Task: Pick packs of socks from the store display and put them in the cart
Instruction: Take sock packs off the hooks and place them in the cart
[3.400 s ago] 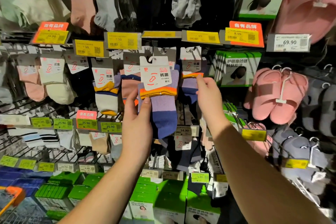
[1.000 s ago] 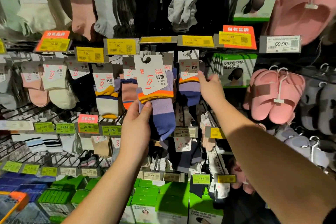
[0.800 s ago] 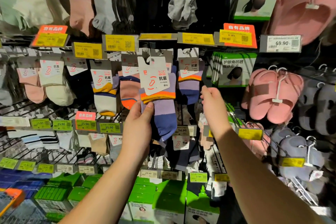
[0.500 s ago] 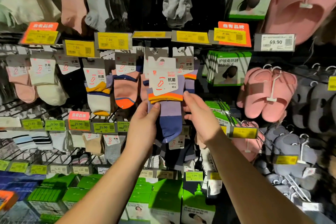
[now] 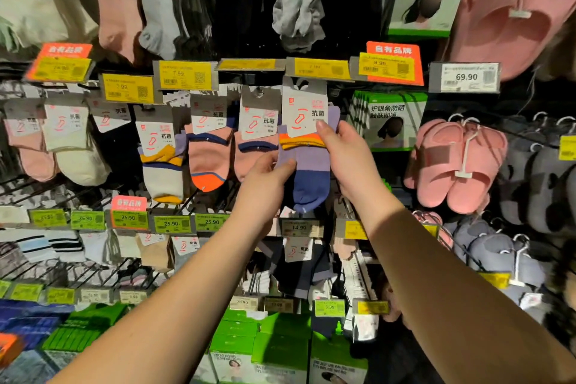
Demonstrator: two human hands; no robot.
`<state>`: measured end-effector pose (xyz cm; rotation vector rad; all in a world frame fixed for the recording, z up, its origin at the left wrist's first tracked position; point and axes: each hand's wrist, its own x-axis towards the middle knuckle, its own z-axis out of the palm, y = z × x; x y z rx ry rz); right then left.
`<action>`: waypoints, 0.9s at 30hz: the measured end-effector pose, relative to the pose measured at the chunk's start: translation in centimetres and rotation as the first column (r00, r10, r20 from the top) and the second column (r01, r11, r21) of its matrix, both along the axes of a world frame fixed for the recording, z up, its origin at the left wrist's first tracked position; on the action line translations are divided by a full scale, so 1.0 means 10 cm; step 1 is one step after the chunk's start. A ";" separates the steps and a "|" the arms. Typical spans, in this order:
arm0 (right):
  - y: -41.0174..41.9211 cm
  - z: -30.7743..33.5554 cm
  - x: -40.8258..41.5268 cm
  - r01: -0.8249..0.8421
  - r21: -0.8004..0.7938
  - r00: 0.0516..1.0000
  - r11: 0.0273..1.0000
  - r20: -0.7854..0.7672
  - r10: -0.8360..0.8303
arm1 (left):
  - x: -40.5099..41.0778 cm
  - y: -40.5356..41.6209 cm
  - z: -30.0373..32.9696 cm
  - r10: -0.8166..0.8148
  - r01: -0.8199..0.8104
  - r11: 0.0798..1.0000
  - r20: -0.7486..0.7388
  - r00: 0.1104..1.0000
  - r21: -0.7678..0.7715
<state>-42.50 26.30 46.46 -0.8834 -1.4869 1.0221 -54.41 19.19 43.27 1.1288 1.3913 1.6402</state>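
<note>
Two hands close on one pack of socks point(image 5: 307, 162) at a store display point(image 5: 249, 64) crowded with hanging hosiery and yellow price tags point(image 5: 185, 75). The left hand point(image 5: 265, 184) pinches the purple-and-navy pack at its lower left edge, thumb in front; the right hand point(image 5: 350, 159) grips its right side, thumb pressed on the white header card point(image 5: 304, 112). The pack hangs upright, long axis vertical, toe down. Its card top sits just under the tag rail, and whether it has cleared its hook cannot be told. Both hands are level with the pack, the right holding higher and closer to the card. The next move likely turns on drawing the pack toward the shopper, then down and left, where an orange corner point(image 5: 9, 349), possibly the cart, shows at the frame's lower edge. Neighbouring packs point(image 5: 212, 153) hang just left; pink slippers point(image 5: 458, 162) hang well to the right.
</note>
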 end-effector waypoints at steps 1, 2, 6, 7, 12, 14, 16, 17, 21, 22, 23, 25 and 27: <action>0.04 0.03 -0.01 0.015 -0.004 1.000 1.000 0.013 -0.015 | -0.01 0.04 0.01 -0.005 0.005 1.000 0.018 1.000 0.000; 0.07 0.06 -0.02 0.024 -0.011 0.999 1.000 0.031 -0.024 | -0.01 0.07 0.03 -0.012 0.012 1.000 0.034 0.999 -0.003; 0.18 0.10 -0.04 0.040 -0.022 0.996 0.999 0.075 -0.039 | 0.00 0.16 0.07 -0.027 0.029 0.999 0.047 0.999 -0.034; 0.20 0.09 -0.03 0.042 -0.019 0.997 0.999 0.071 -0.041 | 0.00 0.18 0.07 -0.031 0.033 0.999 0.049 0.998 -0.037; 0.21 0.02 0.03 0.044 -0.039 0.999 0.998 0.019 -0.044 | 0.02 0.20 0.02 -0.050 0.051 0.998 0.046 0.998 -0.029; 0.19 0.01 0.03 0.033 -0.047 0.999 0.998 0.001 -0.033 | 0.03 0.20 0.01 -0.051 0.053 0.998 0.048 0.998 -0.028; 0.19 0.02 0.04 0.015 -0.059 1.000 0.998 -0.021 -0.016 | 0.04 0.21 0.00 -0.053 0.055 0.998 0.057 0.997 -0.026; 0.19 0.01 0.05 0.008 -0.063 1.000 0.998 -0.027 -0.010 | 0.04 0.22 0.00 -0.056 0.057 0.998 0.064 0.996 -0.023; 0.21 -0.01 0.05 0.007 -0.086 1.000 0.996 -0.026 -0.010 | 0.06 0.22 -0.01 -0.056 0.058 0.998 0.078 0.995 -0.023; 0.22 -0.01 0.04 0.014 -0.089 1.000 0.996 -0.016 -0.015 | 0.05 0.22 -0.01 -0.051 0.053 0.998 0.080 0.995 -0.027; 0.24 0.00 0.03 0.022 -0.091 1.000 0.996 -0.001 -0.022 | 0.05 0.23 -0.01 -0.043 0.045 0.999 0.086 0.995 -0.029; 0.29 0.00 0.00 0.035 -0.084 0.998 0.996 0.048 -0.031 | 0.03 0.25 -0.02 -0.020 0.023 0.999 0.084 0.996 -0.040; 0.35 -0.03 0.00 0.050 -0.069 0.995 0.996 0.093 -0.043 | 0.03 0.27 -0.03 -0.007 0.011 0.998 0.069 0.998 -0.059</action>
